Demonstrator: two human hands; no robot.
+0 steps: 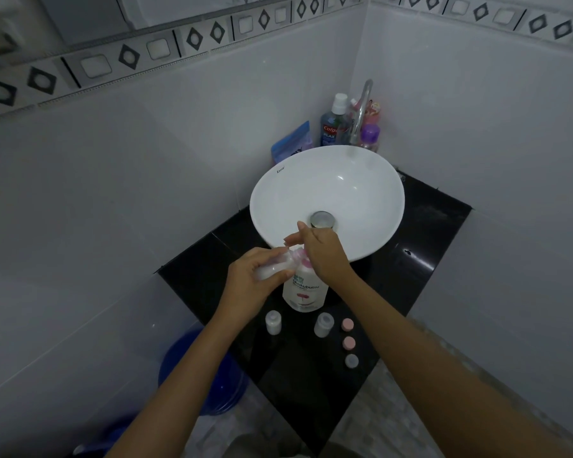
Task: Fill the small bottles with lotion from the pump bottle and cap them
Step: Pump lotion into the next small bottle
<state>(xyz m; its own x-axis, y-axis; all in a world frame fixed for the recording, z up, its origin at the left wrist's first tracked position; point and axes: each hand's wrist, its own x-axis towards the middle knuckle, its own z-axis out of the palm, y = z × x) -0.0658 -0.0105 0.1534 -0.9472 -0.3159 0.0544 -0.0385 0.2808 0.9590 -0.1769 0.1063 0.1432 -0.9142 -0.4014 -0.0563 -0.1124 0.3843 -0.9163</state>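
A white pump bottle (305, 292) with a pink pump head stands on the black counter (420, 259) in front of the basin. My right hand (325, 252) rests on top of its pump head. My left hand (255, 279) holds a small clear bottle (275, 267) tilted with its mouth at the pump's nozzle. Two more small bottles stand uncapped on the counter nearer me, one on the left (273, 322) and one on the right (324, 324). Three loose caps lie in a row to their right: two pink (347, 324) (348, 342) and one pale grey (351, 360).
A white round basin (328, 193) with a metal drain sits behind the pump bottle, with a tap (363, 110) over it. Toiletry bottles (336, 122) and a blue packet (293, 142) stand in the corner. A blue bucket (196, 375) is on the floor at the left.
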